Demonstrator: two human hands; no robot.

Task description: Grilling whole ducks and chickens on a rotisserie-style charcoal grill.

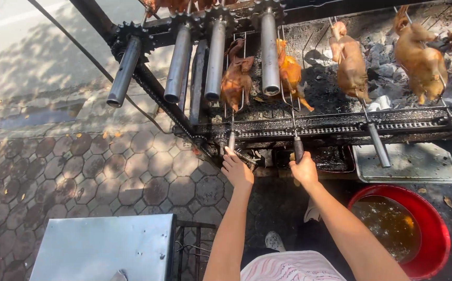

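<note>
Charcoal grill point(340, 127) carries skewered chickens point(351, 65) over ash.

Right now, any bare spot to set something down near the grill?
Free: the steel tray right of the right hand, and the metal tabletop at lower left. Crowded: both hands hold spit handles, left hand too; the red basin holds liquid.

— What sort of place am I looking at on the feed?

— Open-air street grill stall, I'd say. A long charcoal rotisserie point(340, 125) holds whole birds point(351, 65) on spits over grey ash point(387, 67), with chain sprockets point(132, 31) along its frame.

— Anything that puts it outdoors?

— Hexagonal paving point(106, 171) in dappled sun, fallen leaves. Also a red basin point(439, 234) of dark liquid and a steel drip tray point(413, 166).
</note>
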